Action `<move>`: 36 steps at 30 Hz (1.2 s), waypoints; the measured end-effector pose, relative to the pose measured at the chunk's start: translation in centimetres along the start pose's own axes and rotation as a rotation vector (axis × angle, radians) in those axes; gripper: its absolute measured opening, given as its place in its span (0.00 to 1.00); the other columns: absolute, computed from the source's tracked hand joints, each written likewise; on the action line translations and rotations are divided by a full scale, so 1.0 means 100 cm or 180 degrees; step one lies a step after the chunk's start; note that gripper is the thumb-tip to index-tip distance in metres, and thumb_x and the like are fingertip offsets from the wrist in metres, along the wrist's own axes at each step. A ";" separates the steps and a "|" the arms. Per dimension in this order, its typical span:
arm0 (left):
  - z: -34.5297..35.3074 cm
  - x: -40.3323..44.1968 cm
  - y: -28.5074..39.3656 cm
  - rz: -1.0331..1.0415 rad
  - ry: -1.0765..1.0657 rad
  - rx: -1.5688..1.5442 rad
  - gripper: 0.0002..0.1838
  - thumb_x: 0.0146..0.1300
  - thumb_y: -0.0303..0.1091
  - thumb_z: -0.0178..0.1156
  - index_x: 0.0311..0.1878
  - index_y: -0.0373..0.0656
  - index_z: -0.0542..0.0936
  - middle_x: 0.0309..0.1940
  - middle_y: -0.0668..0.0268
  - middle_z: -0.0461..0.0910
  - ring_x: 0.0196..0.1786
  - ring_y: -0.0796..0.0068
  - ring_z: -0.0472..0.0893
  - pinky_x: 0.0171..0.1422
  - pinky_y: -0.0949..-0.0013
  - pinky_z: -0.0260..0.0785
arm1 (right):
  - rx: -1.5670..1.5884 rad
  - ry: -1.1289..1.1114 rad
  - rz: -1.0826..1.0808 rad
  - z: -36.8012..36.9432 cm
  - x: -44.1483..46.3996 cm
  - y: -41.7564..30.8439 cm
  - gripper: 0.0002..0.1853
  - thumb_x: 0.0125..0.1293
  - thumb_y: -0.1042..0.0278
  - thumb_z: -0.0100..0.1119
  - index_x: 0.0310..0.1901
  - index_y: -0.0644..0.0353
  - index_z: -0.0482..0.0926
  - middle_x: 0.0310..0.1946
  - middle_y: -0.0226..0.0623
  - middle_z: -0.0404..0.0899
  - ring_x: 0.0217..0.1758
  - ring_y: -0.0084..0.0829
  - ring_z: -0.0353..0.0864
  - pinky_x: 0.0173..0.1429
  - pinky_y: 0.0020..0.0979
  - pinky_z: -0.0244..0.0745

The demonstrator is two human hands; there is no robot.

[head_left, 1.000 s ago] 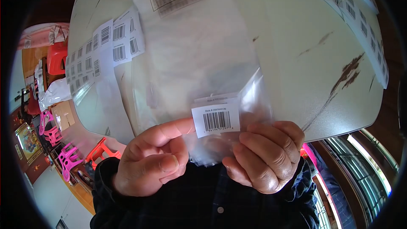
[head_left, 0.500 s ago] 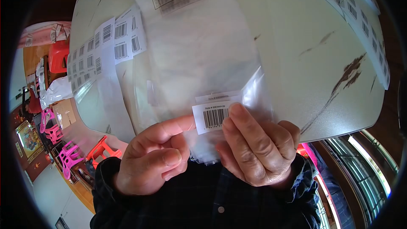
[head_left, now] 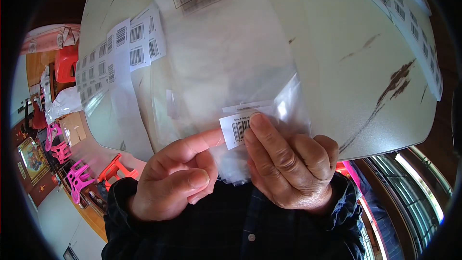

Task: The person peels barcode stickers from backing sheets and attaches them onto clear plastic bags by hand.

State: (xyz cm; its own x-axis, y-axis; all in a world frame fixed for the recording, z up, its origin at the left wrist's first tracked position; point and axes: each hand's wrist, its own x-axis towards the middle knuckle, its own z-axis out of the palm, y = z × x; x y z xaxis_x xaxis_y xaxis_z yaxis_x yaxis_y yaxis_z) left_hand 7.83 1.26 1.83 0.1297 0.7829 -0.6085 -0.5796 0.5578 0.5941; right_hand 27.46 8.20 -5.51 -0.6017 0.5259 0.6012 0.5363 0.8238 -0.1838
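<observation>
A stack of clear plastic bags (head_left: 226, 53) lies on the pale table, its near end at my hands. A white barcode label (head_left: 233, 132) sits on the top bag near that end. My left hand (head_left: 180, 178) has its index fingertip at the label's left edge, with thumb and other fingers curled; whether it pinches anything is unclear. My right hand (head_left: 291, 171) lies over the label's right part, index and middle fingertips pressing on it, the other fingers bent. Behind the label, the printed edge of another label (head_left: 248, 106) shows.
Barcode label sheets (head_left: 110, 58) overlap on the table's left side, and more label sheets (head_left: 409, 24) lie along the right edge. The marbled table (head_left: 337, 91) has a curved edge. Pink stools (head_left: 78, 182) and a red stool (head_left: 115, 171) stand at the lower left.
My right hand has moved left and up from the bag's edge onto the label, covering its right part. My left hand has barely moved.
</observation>
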 end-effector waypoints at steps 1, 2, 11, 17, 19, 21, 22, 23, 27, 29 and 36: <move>0.004 -0.001 0.003 -0.0008 0.0090 0.0192 0.31 0.67 0.29 0.59 0.71 0.28 0.64 0.30 0.63 0.77 0.24 0.81 0.66 0.28 0.83 0.57 | -0.0018 -0.0024 -0.0005 0.000 0.000 0.000 0.09 0.58 0.67 0.67 0.41 0.47 0.88 0.55 0.24 0.84 0.37 0.22 0.64 0.34 0.21 0.59; 0.007 -0.002 0.005 -0.0017 0.0181 0.0385 0.31 0.67 0.28 0.59 0.71 0.28 0.64 0.30 0.63 0.77 0.25 0.81 0.66 0.29 0.83 0.57 | -0.0036 -0.0048 -0.0009 0.000 0.001 0.000 0.09 0.58 0.68 0.68 0.41 0.47 0.88 0.55 0.23 0.84 0.37 0.22 0.64 0.34 0.21 0.59; 0.020 -0.011 0.000 0.0651 0.0321 0.2512 0.35 0.61 0.22 0.61 0.72 0.28 0.62 0.31 0.67 0.80 0.22 0.83 0.67 0.26 0.82 0.59 | 0.0040 -0.0049 0.0029 -0.001 0.001 0.001 0.10 0.56 0.71 0.68 0.40 0.49 0.88 0.55 0.26 0.84 0.38 0.22 0.64 0.34 0.22 0.60; 0.023 -0.014 -0.002 0.1288 0.0667 0.3792 0.37 0.57 0.23 0.64 0.71 0.29 0.63 0.25 0.70 0.78 0.18 0.82 0.65 0.22 0.80 0.58 | 0.0166 0.0002 0.0011 0.001 0.002 0.003 0.09 0.56 0.71 0.67 0.39 0.51 0.88 0.55 0.29 0.84 0.38 0.23 0.64 0.34 0.22 0.61; 0.021 -0.011 -0.003 0.1487 0.0717 0.4035 0.37 0.57 0.23 0.65 0.71 0.29 0.64 0.24 0.71 0.78 0.17 0.82 0.64 0.21 0.80 0.58 | 0.0181 0.0025 -0.0038 0.000 0.003 0.003 0.09 0.56 0.71 0.66 0.39 0.51 0.88 0.55 0.30 0.84 0.38 0.24 0.64 0.34 0.22 0.61; 0.018 0.003 -0.003 0.1882 0.0540 0.4695 0.35 0.56 0.24 0.65 0.68 0.29 0.67 0.23 0.69 0.78 0.17 0.80 0.65 0.23 0.78 0.60 | 0.0333 -0.0144 0.0164 -0.005 0.004 -0.001 0.09 0.58 0.71 0.67 0.41 0.51 0.86 0.57 0.30 0.83 0.40 0.22 0.68 0.38 0.22 0.62; 0.016 0.011 -0.004 0.2087 0.0436 0.5026 0.34 0.56 0.24 0.65 0.67 0.28 0.69 0.23 0.68 0.78 0.17 0.79 0.66 0.23 0.77 0.61 | 0.0401 -0.0226 0.0271 -0.008 0.005 -0.002 0.09 0.59 0.71 0.67 0.42 0.51 0.86 0.59 0.30 0.82 0.42 0.21 0.70 0.40 0.22 0.62; 0.014 0.016 -0.005 0.2289 0.0323 0.5355 0.32 0.56 0.25 0.65 0.66 0.28 0.71 0.22 0.68 0.77 0.18 0.78 0.66 0.24 0.76 0.62 | 0.0470 -0.0308 0.0386 -0.010 0.004 -0.003 0.10 0.60 0.71 0.67 0.44 0.51 0.85 0.60 0.30 0.81 0.43 0.21 0.72 0.42 0.22 0.62; 0.003 0.022 -0.009 0.2638 0.0400 0.5702 0.33 0.54 0.27 0.69 0.65 0.32 0.73 0.19 0.72 0.72 0.16 0.79 0.64 0.21 0.76 0.59 | 0.0430 -0.0322 0.0594 -0.016 -0.004 -0.004 0.11 0.58 0.72 0.67 0.43 0.52 0.85 0.58 0.31 0.82 0.47 0.23 0.75 0.43 0.23 0.64; 0.000 0.023 -0.012 0.2767 0.0453 0.5810 0.33 0.53 0.27 0.70 0.65 0.33 0.74 0.18 0.73 0.70 0.15 0.80 0.63 0.19 0.77 0.59 | 0.0420 -0.0322 0.0639 -0.019 -0.006 -0.001 0.11 0.57 0.72 0.67 0.43 0.52 0.85 0.58 0.31 0.82 0.48 0.24 0.76 0.43 0.23 0.65; -0.004 0.025 -0.017 0.3307 0.0713 0.5890 0.31 0.50 0.28 0.71 0.61 0.39 0.79 0.19 0.76 0.65 0.16 0.82 0.62 0.20 0.77 0.57 | 0.0628 -0.0231 0.0791 -0.035 -0.001 0.006 0.12 0.58 0.69 0.65 0.45 0.56 0.84 0.57 0.35 0.82 0.57 0.35 0.78 0.55 0.34 0.70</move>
State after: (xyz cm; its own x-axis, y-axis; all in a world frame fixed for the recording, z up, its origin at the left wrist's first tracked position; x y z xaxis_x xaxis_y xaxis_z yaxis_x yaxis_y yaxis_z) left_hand 8.81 2.14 -0.89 0.2103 0.9466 0.2445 0.9173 -0.2775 0.2855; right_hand 29.93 7.92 -2.93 -0.5113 0.7238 0.4633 0.5512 0.6898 -0.4694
